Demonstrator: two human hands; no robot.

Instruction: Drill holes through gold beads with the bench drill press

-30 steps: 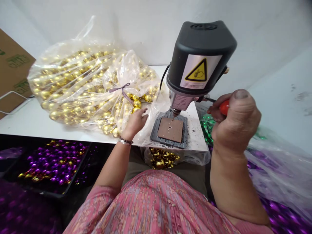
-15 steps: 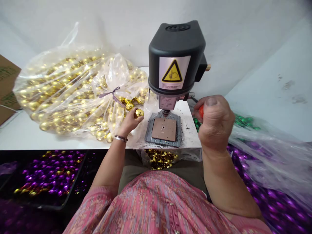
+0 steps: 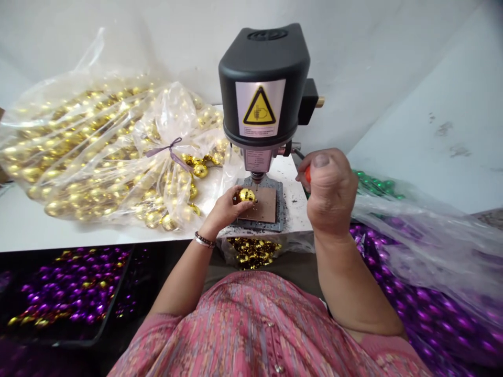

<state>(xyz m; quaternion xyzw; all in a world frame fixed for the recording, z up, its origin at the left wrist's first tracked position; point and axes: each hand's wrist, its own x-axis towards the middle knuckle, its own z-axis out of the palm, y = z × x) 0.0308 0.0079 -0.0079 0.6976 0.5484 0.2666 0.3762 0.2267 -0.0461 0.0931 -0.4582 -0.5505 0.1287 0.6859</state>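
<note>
Gold ball (image 3: 247,195), clamped between the thumb and fingers of the left hand (image 3: 227,210), over the left part of the brown board (image 3: 265,205). Half a second earlier it is beside the bag; it now lies just beside the drill bit (image 3: 257,186). Whether it touches the board cannot be told. The board rests on the grey base (image 3: 280,201) of the black drill press (image 3: 263,68). The right hand (image 3: 332,188) remains closed around the red knob (image 3: 307,174) of the lever, to the right of the press.

The base stands near the front right corner of the white table (image 3: 23,230), its front close to the table edge. Between base and right edge runs a narrow strip with dark shavings (image 3: 291,196). To the left, the tied clear bag (image 3: 98,157) of gold balls spreads almost to the base, leaving little room there; a band of white tabletop shows before it. Below the front edge are gold pieces (image 3: 255,251) and, at left, a black tray (image 3: 102,332); beyond the right edge, green balls (image 3: 377,184) and purple balls (image 3: 424,314).
</note>
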